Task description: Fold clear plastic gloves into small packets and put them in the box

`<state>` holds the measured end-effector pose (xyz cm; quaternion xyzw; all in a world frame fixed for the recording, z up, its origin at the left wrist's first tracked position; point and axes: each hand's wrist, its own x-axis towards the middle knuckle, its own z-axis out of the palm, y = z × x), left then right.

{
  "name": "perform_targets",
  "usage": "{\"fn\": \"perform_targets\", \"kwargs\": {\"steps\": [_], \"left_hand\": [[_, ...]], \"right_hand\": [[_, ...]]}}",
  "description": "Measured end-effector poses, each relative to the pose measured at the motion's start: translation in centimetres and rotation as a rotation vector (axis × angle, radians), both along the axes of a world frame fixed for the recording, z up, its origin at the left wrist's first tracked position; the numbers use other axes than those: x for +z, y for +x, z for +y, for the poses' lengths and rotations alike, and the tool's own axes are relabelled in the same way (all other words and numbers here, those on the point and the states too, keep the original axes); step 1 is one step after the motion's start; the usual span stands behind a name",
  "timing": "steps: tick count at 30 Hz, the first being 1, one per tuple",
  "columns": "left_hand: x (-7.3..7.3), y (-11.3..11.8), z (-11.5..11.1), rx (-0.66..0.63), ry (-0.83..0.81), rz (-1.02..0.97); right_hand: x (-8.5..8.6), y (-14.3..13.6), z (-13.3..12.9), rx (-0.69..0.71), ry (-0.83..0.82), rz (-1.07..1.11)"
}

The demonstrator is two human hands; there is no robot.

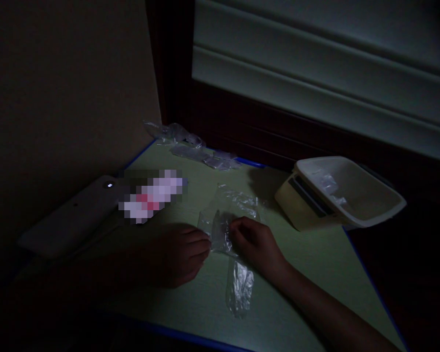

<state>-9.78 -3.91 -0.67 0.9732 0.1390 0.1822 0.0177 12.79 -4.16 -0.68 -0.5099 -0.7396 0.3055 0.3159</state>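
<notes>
The clear plastic (219, 238) is best kept flat between left hand (181, 254) and right hand (255, 242); whether it is pinched by either curled hand cannot be told.

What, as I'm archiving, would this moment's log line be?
left hand: at edge of clear plastic; right hand: over it; container: open

A pale green desk (315, 254) with blue edging carried everything, its middle taken up by overlapping clear plastic bags (244, 198), with a narrow shiny strip of plastic (242, 288) at their near side. Crumpled clear wrappers (188, 152) lay along the far edge, and a cream tub (298, 215) stood at the right edge. To the left lay a long pale device (77, 215) with a small light, just beside a bright, pixelated object (156, 193)
</notes>
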Motion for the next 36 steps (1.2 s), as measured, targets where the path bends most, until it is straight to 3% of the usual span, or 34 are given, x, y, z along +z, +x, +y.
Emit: {"fn": "perform_targets", "kwargs": {"steps": [4,11,18,24,31,36], "left_hand": [[-0.1,0.0,-0.1,0.000,0.017,-0.019],[0.1,0.1,-0.1,0.022,0.066,-0.028],[0.8,0.2,-0.4,0.024,0.024,0.016],[0.0,0.2,-0.1,0.016,0.032,0.014],[0.0,0.1,0.0,0.067,0.058,-0.016],[0.3,0.7,-0.6,0.055,0.003,-0.059]], "right_hand": [[0.3,0.2,-0.2,-0.015,0.171,-0.187],[1.1,-0.4,-1.8,0.328,0.526,-0.495],[0.4,-1.2,-2.2,0.322,0.427,-0.537],[0.9,-0.1,-2.2,0.314,0.390,-0.451],[2.4,3.1,-4.3,0.409,0.473,-0.455],[2.5,3.3,-6.5,0.503,0.609,-0.550]]}}
